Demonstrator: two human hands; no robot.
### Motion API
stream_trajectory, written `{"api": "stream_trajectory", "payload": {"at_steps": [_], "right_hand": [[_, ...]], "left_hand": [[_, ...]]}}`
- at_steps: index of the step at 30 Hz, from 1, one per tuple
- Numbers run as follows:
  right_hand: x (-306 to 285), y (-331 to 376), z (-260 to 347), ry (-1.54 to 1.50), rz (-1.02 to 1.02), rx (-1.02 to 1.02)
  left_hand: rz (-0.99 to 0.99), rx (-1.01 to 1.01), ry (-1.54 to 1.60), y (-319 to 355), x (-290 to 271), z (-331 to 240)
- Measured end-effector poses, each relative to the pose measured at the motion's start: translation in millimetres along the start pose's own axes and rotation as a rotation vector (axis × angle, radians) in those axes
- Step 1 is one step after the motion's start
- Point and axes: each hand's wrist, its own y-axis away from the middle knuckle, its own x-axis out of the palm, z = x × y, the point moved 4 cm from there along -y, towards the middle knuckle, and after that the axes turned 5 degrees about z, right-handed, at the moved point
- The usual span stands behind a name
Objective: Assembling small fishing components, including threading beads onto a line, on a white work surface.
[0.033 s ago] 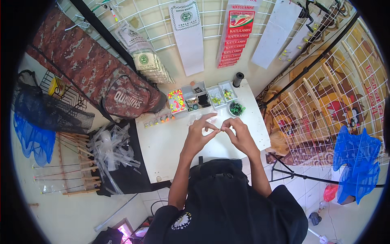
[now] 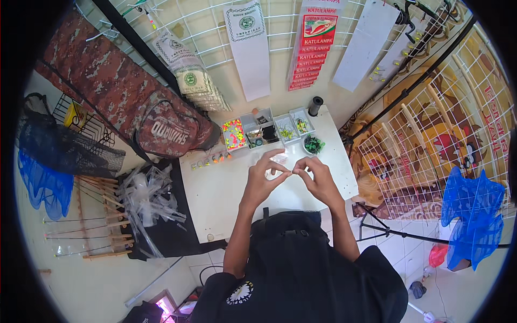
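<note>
Next to nothing has moved since the earlier frame: left hand (image 2: 263, 182) and right hand (image 2: 318, 182) keep the same raised pose over the white table (image 2: 219, 199). On the left hand, thumb and index tip press together while the middle finger curves clear; on the right hand, thumb and index close likewise, and the two pinches meet. Clamped between them, it seems, is a tiny dark piece (image 2: 292, 172), too small to identify. It probably weighs almost nothing and could slip away easily, so fingertip pads at opposite ends look the best hold; whether it is stiff or soft, I cannot tell.

Leftmost among the materials is limp blue netting (image 2: 46, 185), then a camouflage bag (image 2: 102, 81) of apparently woven cloth and a crumpled heap of clear plastic strips (image 2: 151, 199), thin and glossy. Small pieces (image 2: 215, 159), some orange, lie in a row on the table. Beyond the hands stands a divided grey tray (image 2: 248, 119), its left compartment full of bright yellow-pink bits (image 2: 233, 134). Rightward come a round bowl (image 2: 307, 150) of dark-green bits (image 2: 314, 143) and draped blue mesh (image 2: 474, 210).
</note>
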Motion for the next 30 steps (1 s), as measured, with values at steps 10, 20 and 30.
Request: {"api": "stream_trajectory", "payload": {"at_steps": [10,20,30], "right_hand": [[10.0,-4.8,-9.5,-0.354,0.005,0.107],[8.1,-8.0,1.0,-0.432,0.031,0.155],[-12.0,-13.4,8.4,-0.149,0.108,0.014]], "left_hand": [[-0.314,-0.097,0.906,3.2,16.5,31.4],[-0.372,-0.087,0.95,8.0,12.5,40.4],[-0.315,0.12,-0.084,10.7,-21.2,7.6]]}}
